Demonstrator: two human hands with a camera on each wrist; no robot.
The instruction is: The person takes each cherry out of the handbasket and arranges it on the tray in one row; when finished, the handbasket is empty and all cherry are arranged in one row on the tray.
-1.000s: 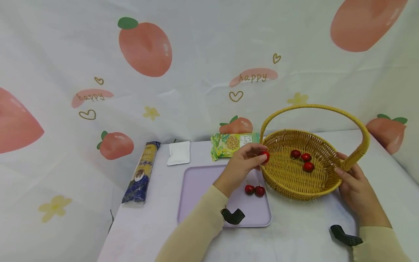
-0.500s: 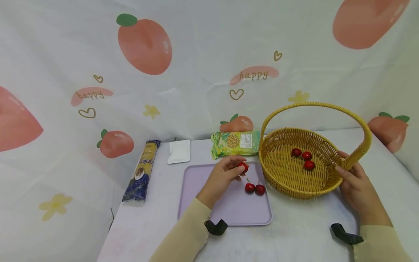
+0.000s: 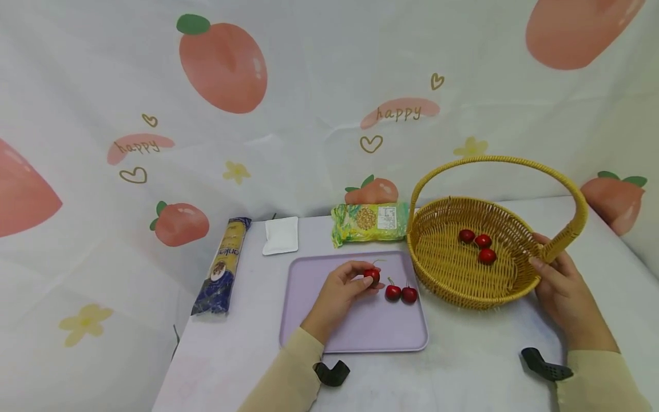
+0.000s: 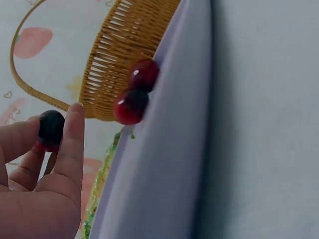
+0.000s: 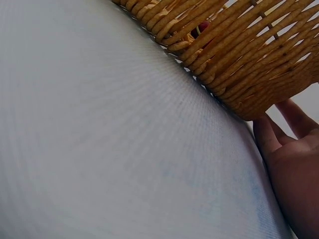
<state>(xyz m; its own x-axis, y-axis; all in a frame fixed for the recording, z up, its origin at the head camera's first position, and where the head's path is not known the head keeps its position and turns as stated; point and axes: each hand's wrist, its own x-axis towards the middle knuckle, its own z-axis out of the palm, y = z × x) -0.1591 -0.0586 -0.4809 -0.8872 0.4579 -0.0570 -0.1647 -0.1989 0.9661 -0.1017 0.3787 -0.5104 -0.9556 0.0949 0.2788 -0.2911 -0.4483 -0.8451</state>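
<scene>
My left hand (image 3: 338, 296) pinches a dark red cherry (image 3: 372, 277) between thumb and fingers, over the lilac tray (image 3: 304, 309). In the left wrist view the same cherry (image 4: 51, 128) looks nearly black, in shadow. Two more cherries with stems, a left one (image 3: 393, 293) and a right one (image 3: 409, 295), lie side by side near the tray's right edge. At the right, my right hand (image 3: 566, 297) grips the rim of the yellow wicker basket (image 3: 443, 286) below its tall handle. Three cherries (image 3: 483, 241) rest on the basket floor.
Behind the tray lies a green and yellow packet (image 3: 368, 223). A white sachet (image 3: 281, 235) sits to its left, and a long blue and gold packet (image 3: 221, 269) lies at the table's left side. A fruit-print cloth (image 3: 309, 86) hangs behind.
My left hand has moved left and toward me with its cherry, from the basket's left rim to over the tray. My right hand has kept its grip on the basket.
</scene>
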